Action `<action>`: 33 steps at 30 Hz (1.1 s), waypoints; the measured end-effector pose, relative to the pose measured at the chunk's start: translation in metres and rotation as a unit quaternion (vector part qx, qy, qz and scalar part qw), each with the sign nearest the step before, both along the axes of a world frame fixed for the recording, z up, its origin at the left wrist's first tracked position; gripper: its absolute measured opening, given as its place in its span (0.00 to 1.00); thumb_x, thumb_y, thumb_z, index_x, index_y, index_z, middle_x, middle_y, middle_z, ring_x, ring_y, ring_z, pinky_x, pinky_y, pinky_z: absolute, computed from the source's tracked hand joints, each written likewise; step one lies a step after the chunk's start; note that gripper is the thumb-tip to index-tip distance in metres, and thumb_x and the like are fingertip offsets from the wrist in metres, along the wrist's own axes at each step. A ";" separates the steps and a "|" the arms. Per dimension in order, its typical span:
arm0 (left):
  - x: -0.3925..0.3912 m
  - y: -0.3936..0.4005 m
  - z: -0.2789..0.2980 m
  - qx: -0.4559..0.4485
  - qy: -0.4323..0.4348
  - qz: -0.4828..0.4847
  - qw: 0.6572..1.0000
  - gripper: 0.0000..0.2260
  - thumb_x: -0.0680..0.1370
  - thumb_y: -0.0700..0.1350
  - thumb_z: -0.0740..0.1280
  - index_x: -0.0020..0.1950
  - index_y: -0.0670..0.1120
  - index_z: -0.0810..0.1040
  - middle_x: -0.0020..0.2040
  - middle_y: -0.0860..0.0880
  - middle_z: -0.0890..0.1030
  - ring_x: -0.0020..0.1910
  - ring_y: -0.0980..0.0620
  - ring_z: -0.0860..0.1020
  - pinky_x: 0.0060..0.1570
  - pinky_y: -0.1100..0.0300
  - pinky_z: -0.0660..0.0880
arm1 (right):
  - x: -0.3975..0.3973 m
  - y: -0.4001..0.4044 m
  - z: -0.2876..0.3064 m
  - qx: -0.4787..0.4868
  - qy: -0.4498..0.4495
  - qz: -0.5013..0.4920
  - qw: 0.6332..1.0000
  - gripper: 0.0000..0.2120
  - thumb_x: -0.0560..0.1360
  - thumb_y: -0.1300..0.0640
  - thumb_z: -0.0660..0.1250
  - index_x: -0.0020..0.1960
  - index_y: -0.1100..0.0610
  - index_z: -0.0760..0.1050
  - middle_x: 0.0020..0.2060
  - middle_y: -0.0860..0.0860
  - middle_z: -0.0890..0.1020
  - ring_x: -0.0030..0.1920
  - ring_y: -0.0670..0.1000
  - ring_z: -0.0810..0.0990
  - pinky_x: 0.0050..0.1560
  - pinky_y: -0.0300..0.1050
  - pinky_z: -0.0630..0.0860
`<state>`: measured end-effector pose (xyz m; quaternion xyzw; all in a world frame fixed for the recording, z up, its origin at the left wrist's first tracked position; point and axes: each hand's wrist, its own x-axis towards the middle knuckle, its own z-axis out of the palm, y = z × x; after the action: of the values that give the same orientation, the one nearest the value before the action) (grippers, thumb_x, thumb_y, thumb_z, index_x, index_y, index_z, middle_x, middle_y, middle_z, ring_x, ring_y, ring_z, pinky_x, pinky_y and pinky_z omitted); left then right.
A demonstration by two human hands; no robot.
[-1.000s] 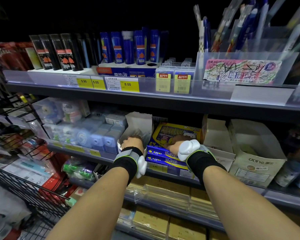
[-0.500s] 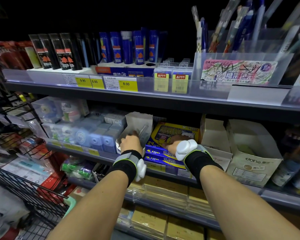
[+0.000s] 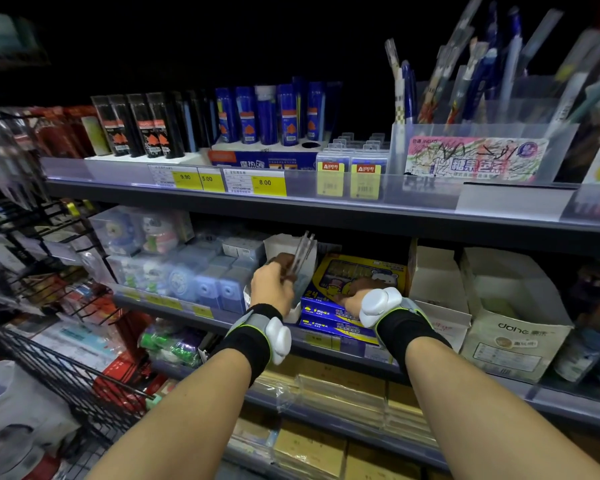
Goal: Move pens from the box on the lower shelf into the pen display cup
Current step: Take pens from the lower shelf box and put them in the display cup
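A left hand (image 3: 271, 288) is gripping clear pens (image 3: 300, 255), tips tilting up-right, over a white box (image 3: 280, 244); the right hand (image 3: 352, 296) is resting flat on a blue box (image 3: 357, 271); the display cup (image 3: 478, 157) is holding upright pens

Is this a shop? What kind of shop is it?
Most likely a stationery shop. The shelves carry yellow price tags, a clear display cup full of pens stands on the upper shelf, and a wire shopping basket sits at lower left. The left hand holds a few pens.

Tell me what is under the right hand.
The right hand rests flat on the top blue box of a stack on the lower shelf. The print beneath the palm is covered.
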<state>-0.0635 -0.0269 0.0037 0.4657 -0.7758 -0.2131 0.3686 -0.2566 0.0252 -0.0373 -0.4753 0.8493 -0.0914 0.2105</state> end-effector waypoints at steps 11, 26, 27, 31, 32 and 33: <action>0.022 0.026 0.027 0.065 0.014 -0.164 0.984 0.12 0.71 0.35 0.74 0.53 0.45 0.82 0.45 0.49 0.84 0.44 0.53 0.81 0.50 0.64 0.77 | 0.029 0.044 0.039 -0.011 0.027 0.034 0.999 0.23 0.81 0.43 0.57 0.69 0.56 0.70 0.63 0.57 0.76 0.65 0.57 0.75 0.61 0.47 0.70; 0.020 0.082 0.090 0.135 0.020 -0.301 0.944 0.13 0.70 0.32 0.75 0.51 0.43 0.81 0.43 0.45 0.84 0.39 0.54 0.82 0.43 0.63 0.80 | 0.060 0.119 0.134 -0.383 -0.110 0.105 0.911 0.08 0.72 0.55 0.72 0.50 0.55 0.83 0.41 0.53 0.86 0.44 0.55 0.85 0.51 0.56 0.80; 0.020 0.086 0.098 0.126 0.023 -0.307 0.943 0.13 0.70 0.32 0.75 0.51 0.44 0.81 0.43 0.46 0.84 0.40 0.54 0.83 0.44 0.63 0.80 | 0.060 0.124 0.143 -0.392 -0.106 0.109 0.907 0.07 0.73 0.55 0.72 0.50 0.55 0.83 0.41 0.53 0.86 0.44 0.55 0.85 0.50 0.56 0.80; 0.021 0.098 0.123 0.111 0.048 -0.321 0.939 0.12 0.70 0.32 0.75 0.48 0.46 0.82 0.42 0.47 0.84 0.40 0.54 0.82 0.44 0.61 0.80 | 0.060 0.142 0.171 -0.413 -0.095 0.119 0.898 0.08 0.74 0.53 0.72 0.50 0.54 0.84 0.42 0.50 0.87 0.45 0.50 0.85 0.51 0.51 0.81; 0.020 0.103 0.131 0.111 0.058 -0.324 0.938 0.12 0.71 0.32 0.74 0.48 0.46 0.82 0.41 0.48 0.84 0.41 0.54 0.83 0.44 0.60 0.81 | 0.060 0.147 0.180 -0.421 -0.092 0.122 0.894 0.08 0.74 0.52 0.72 0.50 0.54 0.84 0.42 0.49 0.87 0.45 0.49 0.85 0.51 0.50 0.81; 0.020 0.107 0.137 0.108 0.070 -0.323 0.937 0.11 0.71 0.33 0.74 0.49 0.47 0.83 0.40 0.49 0.84 0.40 0.55 0.83 0.45 0.60 0.81 | 0.061 0.152 0.187 -0.425 -0.087 0.121 0.893 0.08 0.74 0.52 0.72 0.50 0.55 0.84 0.42 0.49 0.87 0.44 0.49 0.84 0.49 0.50 0.81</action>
<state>-0.0435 0.0797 0.1405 0.2107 -0.8292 -0.4353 0.2802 -0.1954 0.1773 0.1501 -0.6087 0.6440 -0.4579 0.0707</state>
